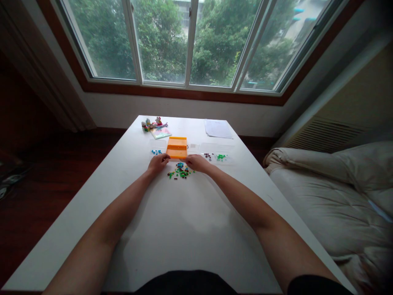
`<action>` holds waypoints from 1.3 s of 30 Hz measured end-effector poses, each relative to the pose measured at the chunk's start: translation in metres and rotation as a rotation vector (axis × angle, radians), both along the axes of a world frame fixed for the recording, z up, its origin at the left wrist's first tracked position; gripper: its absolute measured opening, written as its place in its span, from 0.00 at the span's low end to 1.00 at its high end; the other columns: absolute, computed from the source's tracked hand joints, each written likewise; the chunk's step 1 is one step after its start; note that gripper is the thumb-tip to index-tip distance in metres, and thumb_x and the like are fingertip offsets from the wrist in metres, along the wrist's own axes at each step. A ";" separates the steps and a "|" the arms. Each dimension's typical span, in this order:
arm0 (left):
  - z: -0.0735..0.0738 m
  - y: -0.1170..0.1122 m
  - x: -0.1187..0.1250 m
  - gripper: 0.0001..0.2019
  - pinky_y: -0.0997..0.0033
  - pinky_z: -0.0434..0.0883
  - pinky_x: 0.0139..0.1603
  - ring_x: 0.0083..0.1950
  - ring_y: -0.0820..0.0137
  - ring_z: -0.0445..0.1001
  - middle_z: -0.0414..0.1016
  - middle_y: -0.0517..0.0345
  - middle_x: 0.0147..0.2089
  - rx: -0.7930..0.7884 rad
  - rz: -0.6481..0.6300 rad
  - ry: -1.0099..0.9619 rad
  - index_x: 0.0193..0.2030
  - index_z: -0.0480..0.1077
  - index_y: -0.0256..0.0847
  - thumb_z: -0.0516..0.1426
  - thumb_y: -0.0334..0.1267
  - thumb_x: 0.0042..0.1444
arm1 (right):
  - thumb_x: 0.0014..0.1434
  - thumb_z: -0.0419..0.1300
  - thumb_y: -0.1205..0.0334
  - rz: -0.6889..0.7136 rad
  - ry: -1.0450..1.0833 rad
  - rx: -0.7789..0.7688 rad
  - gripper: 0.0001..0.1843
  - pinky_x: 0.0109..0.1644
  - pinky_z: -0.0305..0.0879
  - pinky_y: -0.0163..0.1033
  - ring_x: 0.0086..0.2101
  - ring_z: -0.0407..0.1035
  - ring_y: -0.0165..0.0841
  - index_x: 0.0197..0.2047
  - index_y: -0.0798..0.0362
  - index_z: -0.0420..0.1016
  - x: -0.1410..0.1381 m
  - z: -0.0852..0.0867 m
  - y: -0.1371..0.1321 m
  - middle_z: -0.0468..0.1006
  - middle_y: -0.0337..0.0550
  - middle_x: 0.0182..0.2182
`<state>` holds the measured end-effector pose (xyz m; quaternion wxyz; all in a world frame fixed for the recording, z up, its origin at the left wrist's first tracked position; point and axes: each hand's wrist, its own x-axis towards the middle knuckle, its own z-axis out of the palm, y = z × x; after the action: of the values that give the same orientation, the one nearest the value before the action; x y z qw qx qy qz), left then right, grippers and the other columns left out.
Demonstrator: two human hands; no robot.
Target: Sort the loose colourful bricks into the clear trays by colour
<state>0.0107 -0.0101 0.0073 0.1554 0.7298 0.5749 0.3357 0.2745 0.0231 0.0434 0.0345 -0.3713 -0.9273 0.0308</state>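
Note:
An orange plastic box (177,153), with a raised ridge across its middle, lies at the centre of the white table. At its near left corner, my left hand (159,162) has its fingers closed on the edge. My right hand (198,162) grips the near right corner in the same way. Just in front of the box, between my hands, is a loose pile of small building bricks (183,171) in green, blue, brown and yellow. Some fingertips are too small to make out.
Clear trays flank the box: blue bricks (156,152) on the left, brown bricks (208,155) and green bricks (220,157) on the right. Brick figures (147,124) and a pastel card (161,132) lie at the far left, paper sheets (218,128) at the far right. A sofa (319,192) stands right of the table.

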 end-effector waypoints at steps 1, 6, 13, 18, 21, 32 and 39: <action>0.000 0.000 0.000 0.12 0.69 0.69 0.40 0.38 0.66 0.75 0.81 0.56 0.41 0.001 0.000 0.001 0.44 0.78 0.43 0.55 0.39 0.59 | 0.65 0.55 0.67 -0.002 -0.004 -0.004 0.11 0.43 0.57 0.32 0.40 0.72 0.33 0.42 0.54 0.80 0.001 0.000 -0.001 0.80 0.46 0.41; -0.002 0.001 0.000 0.12 0.69 0.69 0.40 0.37 0.66 0.75 0.81 0.56 0.39 0.007 -0.006 0.006 0.43 0.78 0.43 0.54 0.39 0.59 | 0.65 0.55 0.67 0.006 -0.006 0.001 0.11 0.41 0.57 0.32 0.39 0.71 0.33 0.43 0.55 0.80 0.001 0.001 -0.003 0.80 0.47 0.40; -0.003 0.002 -0.001 0.12 0.69 0.69 0.41 0.37 0.67 0.75 0.80 0.56 0.38 0.010 -0.012 0.018 0.43 0.78 0.43 0.54 0.38 0.59 | 0.66 0.55 0.66 -0.089 0.010 0.011 0.11 0.42 0.57 0.32 0.39 0.71 0.33 0.41 0.55 0.79 -0.007 0.004 -0.011 0.80 0.47 0.40; -0.004 0.002 -0.001 0.12 0.69 0.69 0.41 0.38 0.66 0.75 0.81 0.56 0.39 0.002 -0.002 0.020 0.43 0.78 0.43 0.54 0.39 0.59 | 0.65 0.56 0.65 -0.182 -0.044 -0.003 0.10 0.43 0.58 0.33 0.41 0.71 0.34 0.43 0.54 0.79 -0.008 0.005 -0.016 0.79 0.48 0.43; -0.004 0.002 -0.001 0.12 0.69 0.69 0.41 0.38 0.66 0.75 0.81 0.56 0.40 -0.004 -0.005 0.020 0.44 0.78 0.43 0.54 0.39 0.59 | 0.66 0.55 0.65 -0.170 -0.045 0.003 0.11 0.44 0.58 0.33 0.41 0.71 0.34 0.43 0.54 0.79 -0.007 0.005 -0.018 0.78 0.48 0.44; 0.001 -0.001 0.000 0.12 0.68 0.69 0.42 0.39 0.65 0.75 0.81 0.55 0.40 -0.018 -0.011 0.024 0.44 0.78 0.43 0.54 0.39 0.59 | 0.65 0.59 0.63 -0.067 0.032 -0.042 0.10 0.44 0.59 0.33 0.42 0.71 0.34 0.45 0.52 0.81 -0.017 0.005 -0.023 0.79 0.47 0.42; 0.000 0.000 0.000 0.13 0.67 0.69 0.42 0.38 0.65 0.74 0.80 0.54 0.39 -0.017 -0.007 0.017 0.44 0.79 0.43 0.54 0.39 0.59 | 0.64 0.61 0.58 -0.051 -0.017 -0.030 0.10 0.44 0.60 0.35 0.42 0.72 0.36 0.44 0.51 0.82 -0.019 0.009 -0.024 0.80 0.47 0.41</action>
<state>0.0109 -0.0098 0.0069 0.1579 0.7333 0.5766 0.3238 0.2552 -0.0008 0.0525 0.0217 -0.3957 -0.9172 0.0407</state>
